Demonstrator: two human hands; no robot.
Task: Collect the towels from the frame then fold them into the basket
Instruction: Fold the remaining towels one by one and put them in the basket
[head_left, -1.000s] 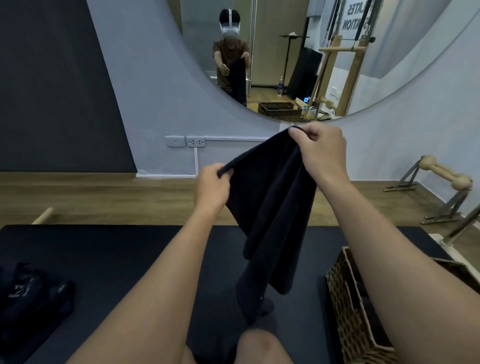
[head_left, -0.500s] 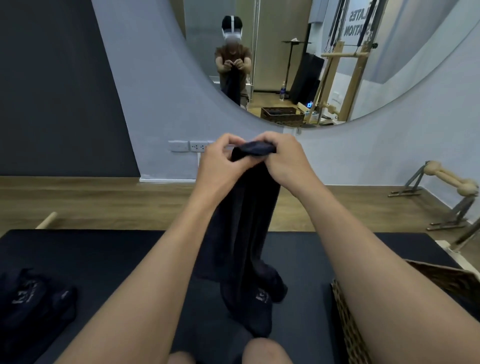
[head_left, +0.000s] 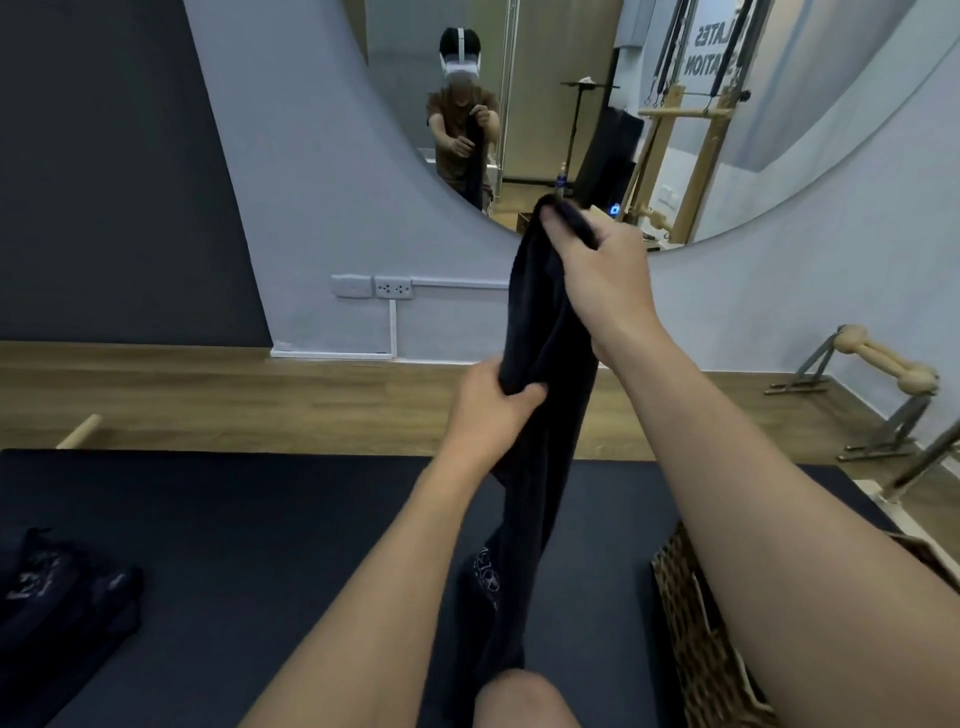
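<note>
A dark navy towel (head_left: 540, 322) hangs lengthwise in front of me, folded in half along its length, its lower end with a pale logo reaching the dark mat. My right hand (head_left: 602, 270) grips its top end, held high. My left hand (head_left: 488, 410) grips the towel lower down, about its middle. A woven wicker basket (head_left: 691, 623) stands at the lower right, largely hidden behind my right forearm. Another dark towel (head_left: 57, 592) lies crumpled on the mat at the lower left.
The dark padded mat (head_left: 260, 519) spans the foreground over a wooden floor. A large round mirror (head_left: 571, 104) is on the wall ahead. Wooden-handled metal equipment (head_left: 883, 379) stands at the right. A wooden bar end (head_left: 78, 431) pokes out at the left.
Both hands held the towel's top together; now my right hand has risen with the top end while my left hand has slid down to the towel's middle.
</note>
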